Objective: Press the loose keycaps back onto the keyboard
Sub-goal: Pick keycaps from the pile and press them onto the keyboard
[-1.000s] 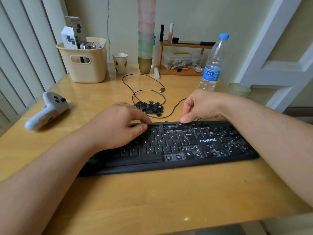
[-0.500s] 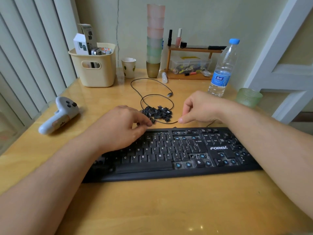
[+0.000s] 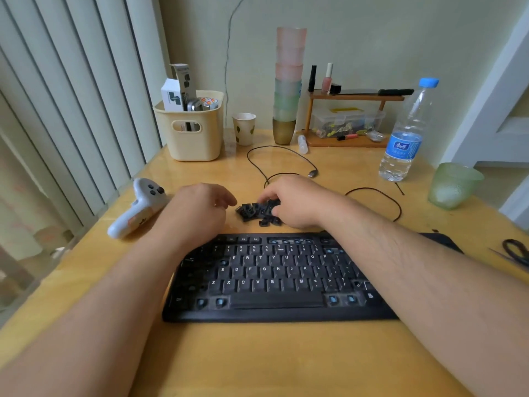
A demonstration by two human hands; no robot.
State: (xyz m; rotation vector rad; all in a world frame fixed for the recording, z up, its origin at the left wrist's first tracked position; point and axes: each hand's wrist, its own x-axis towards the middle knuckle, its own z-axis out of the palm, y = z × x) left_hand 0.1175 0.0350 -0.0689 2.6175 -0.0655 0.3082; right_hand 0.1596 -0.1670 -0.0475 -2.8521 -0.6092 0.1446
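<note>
A black keyboard (image 3: 274, 276) lies on the wooden desk in front of me, with several bare sockets showing blue stems along its top and bottom rows. Just behind it is a small pile of loose black keycaps (image 3: 252, 212). My right hand (image 3: 297, 202) reaches over the keyboard with its fingertips bent down into the right side of the pile; whether it pinches a cap is hidden. My left hand (image 3: 197, 210) hovers just left of the pile, fingers loosely curled, with nothing visible in it. My right forearm covers the keyboard's right end.
A white controller (image 3: 137, 210) lies at the left. Behind are a cream basket (image 3: 194, 133), a paper cup (image 3: 244, 128), stacked cups (image 3: 287, 87), a wooden shelf (image 3: 355, 96) and a looped black cable (image 3: 286, 159). On the right stand a water bottle (image 3: 406, 133), a green glass (image 3: 452, 184) and scissors (image 3: 515, 250).
Both hands have left the keyboard's top row and moved back to the keycap pile. My right hand has swung left onto it, and my view has shifted left.
</note>
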